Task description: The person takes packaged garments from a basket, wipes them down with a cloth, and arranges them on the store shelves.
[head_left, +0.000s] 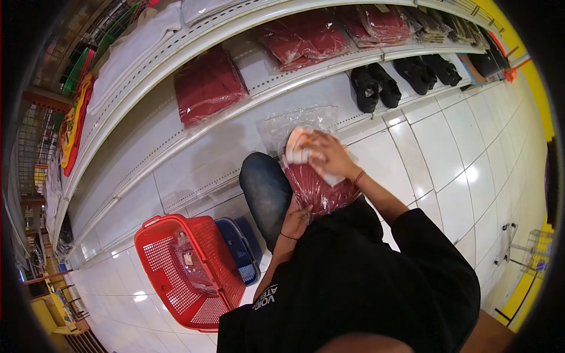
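A dark red garment in a clear plastic bag [312, 187] lies over my lap, its loose clear end reaching toward the shelf. My left hand [296, 217] grips the near left edge of this bag. On top of it, my right hand [329, 154] is closed on a white and orange cloth [299, 146], which is pressed against the plastic. Part of the cloth is hidden under the fingers.
Left of my knee stand a red basket [154, 235] with a bagged item inside and a blue basket [256, 266]. Ahead, shelves [223, 150] hold bagged red garments [210, 88] and black shoes [366, 88]. White floor tiles extend right.
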`<state>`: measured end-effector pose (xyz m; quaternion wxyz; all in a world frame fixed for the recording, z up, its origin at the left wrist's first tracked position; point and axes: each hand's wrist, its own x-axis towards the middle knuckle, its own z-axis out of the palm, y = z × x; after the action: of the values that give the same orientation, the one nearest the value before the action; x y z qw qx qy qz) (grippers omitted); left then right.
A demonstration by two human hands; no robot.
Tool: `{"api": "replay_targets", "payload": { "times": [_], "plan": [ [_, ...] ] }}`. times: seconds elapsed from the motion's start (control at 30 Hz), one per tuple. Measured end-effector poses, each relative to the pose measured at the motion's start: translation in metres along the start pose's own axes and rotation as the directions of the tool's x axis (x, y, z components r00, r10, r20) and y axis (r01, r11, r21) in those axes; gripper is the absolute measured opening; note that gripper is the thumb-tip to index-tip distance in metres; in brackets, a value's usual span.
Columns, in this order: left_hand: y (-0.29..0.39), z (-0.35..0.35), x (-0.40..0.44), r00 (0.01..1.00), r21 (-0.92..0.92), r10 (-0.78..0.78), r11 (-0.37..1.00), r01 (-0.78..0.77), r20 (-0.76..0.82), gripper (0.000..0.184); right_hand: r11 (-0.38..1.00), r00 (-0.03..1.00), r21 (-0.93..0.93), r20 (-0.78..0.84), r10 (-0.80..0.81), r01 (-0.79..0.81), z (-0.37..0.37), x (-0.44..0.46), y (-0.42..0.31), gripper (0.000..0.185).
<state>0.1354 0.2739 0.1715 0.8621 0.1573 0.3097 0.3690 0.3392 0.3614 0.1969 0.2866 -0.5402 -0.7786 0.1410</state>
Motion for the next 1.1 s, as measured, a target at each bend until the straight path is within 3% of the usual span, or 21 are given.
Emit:
{"api": "replay_targets", "payload": {
  "times": [0.07,0.1,0.13,0.17,0.2,0.27,0.33,0.4,0.47,0.5,0.53,0.57,0.6,0.63,0.73,0.83,0.97,1.03,1.1],
  "plan": [
    [0.0,-0.002,-0.001,1.0,0.034,0.001,0.999,-0.001,0.015,0.072,0.969,0.987,0.207,-0.058,0.148,-0.133,0.005,-0.008,0.037,0.044],
    [0.001,-0.002,-0.001,1.0,0.037,-0.007,0.999,0.006,0.017,0.072,0.968,0.986,0.207,-0.062,0.156,-0.14,0.008,-0.021,0.045,0.044],
    [0.002,0.0,-0.002,1.0,0.039,-0.019,0.999,0.019,-0.001,0.073,0.83,0.939,0.476,-0.028,0.343,-0.289,0.01,-0.035,0.051,0.045],
    [0.002,0.001,-0.001,0.999,0.04,-0.03,0.999,0.031,-0.018,0.073,0.6,0.864,0.698,0.054,0.501,-0.392,0.008,-0.049,0.053,0.045],
    [0.002,0.001,0.0,0.999,0.042,-0.037,0.998,0.038,-0.011,0.073,0.601,0.86,0.696,0.049,0.508,-0.394,0.004,-0.066,0.053,0.045],
    [0.001,-0.001,0.0,0.999,0.04,-0.035,0.999,0.035,-0.007,0.073,0.387,0.74,0.718,0.261,0.62,-0.578,-0.006,-0.102,0.043,0.046],
    [0.002,-0.001,0.001,0.999,0.012,-0.038,0.999,0.038,0.027,0.072,0.354,0.726,0.711,0.315,0.612,-0.607,-0.024,-0.131,0.021,0.046],
    [0.006,0.002,-0.001,0.998,-0.014,-0.036,0.999,0.037,0.06,0.071,0.348,0.712,0.701,0.324,0.623,-0.623,-0.047,-0.144,-0.001,0.043],
    [0.013,0.011,-0.004,0.995,-0.216,-0.099,0.971,0.1,0.015,0.067,0.279,0.66,0.705,0.346,0.667,-0.652,-0.06,-0.151,-0.011,0.04],
    [0.013,0.013,-0.004,0.995,-0.214,-0.098,0.972,0.099,0.015,0.067,0.252,0.686,0.793,0.264,0.679,-0.554,-0.063,-0.15,-0.017,0.04],
    [0.011,0.015,-0.005,0.998,-0.105,-0.066,0.992,0.065,-0.013,0.066,0.25,0.687,0.795,0.265,0.677,-0.553,-0.068,-0.142,-0.025,0.04],
    [0.01,0.015,-0.007,0.999,0.007,-0.033,0.999,0.033,-0.038,0.065,0.608,0.818,0.656,0.026,0.574,-0.447,-0.072,-0.131,-0.033,0.042],
    [0.01,0.014,-0.009,0.999,0.008,-0.033,0.999,0.033,-0.041,0.065,0.87,0.913,0.405,-0.164,0.372,-0.282,-0.076,-0.12,-0.042,0.044],
    [0.01,0.012,-0.01,0.998,0.04,-0.063,0.997,0.064,-0.028,0.066,0.944,0.967,0.262,-0.103,0.235,-0.202,-0.077,-0.109,-0.05,0.048],
    [0.003,-0.002,-0.007,0.996,0.056,-0.085,0.995,0.087,-0.031,0.069,0.983,0.982,-0.153,0.171,-0.076,0.103,-0.054,-0.087,-0.07,0.045],
    [0.003,-0.005,-0.004,0.995,0.103,-0.086,0.99,0.091,-0.054,0.073,0.952,0.959,-0.213,0.225,-0.172,0.22,-0.034,-0.061,-0.063,0.047],
    [0.001,-0.002,-0.001,1.0,0.165,-0.016,0.986,0.015,0.006,0.076,0.957,0.956,-0.242,0.279,-0.087,0.158,-0.015,-0.014,-0.02,0.045],
    [0.003,0.002,-0.002,1.0,0.177,0.002,0.984,-0.002,0.002,0.078,0.999,1.0,-0.047,0.016,-0.023,0.024,0.006,-0.002,0.017,0.04],
    [0.004,0.004,-0.005,1.0,0.166,0.002,0.986,0.001,-0.015,0.075,0.998,0.999,0.046,-0.005,0.05,-0.05,0.0,-0.001,0.04,0.039]
  ]
}}
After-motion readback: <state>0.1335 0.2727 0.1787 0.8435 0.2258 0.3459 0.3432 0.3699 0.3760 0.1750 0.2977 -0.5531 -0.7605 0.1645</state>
